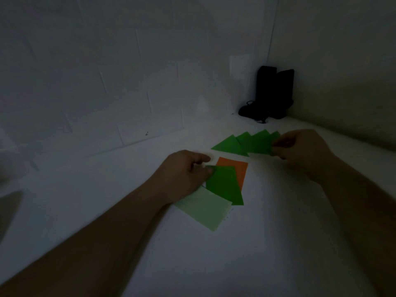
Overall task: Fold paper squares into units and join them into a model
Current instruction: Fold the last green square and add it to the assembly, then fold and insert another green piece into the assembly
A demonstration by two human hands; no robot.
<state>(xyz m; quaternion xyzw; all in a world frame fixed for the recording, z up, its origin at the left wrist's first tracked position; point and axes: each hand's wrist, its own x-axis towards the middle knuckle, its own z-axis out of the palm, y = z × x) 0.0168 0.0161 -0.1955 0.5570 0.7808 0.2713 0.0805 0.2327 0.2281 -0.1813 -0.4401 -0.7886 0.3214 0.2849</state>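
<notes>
The right hand (pixel 300 146) pinches the near end of a row of dark green folded triangles (pixel 246 143); this is the right grip. From it the row runs away to the left, its long axis almost level, points upward, and the far tip lies on the table (pixel 278 232).

The left hand (pixel 184 174) pinches the upper left corner of a dark green sheet (pixel 225 185). This sheet lies over an orange sheet (pixel 240 170) and a pale green sheet (pixel 205 209).

The left grip is below the row's far tip and nearer to it, so I judge the next unit will come from there.
</notes>
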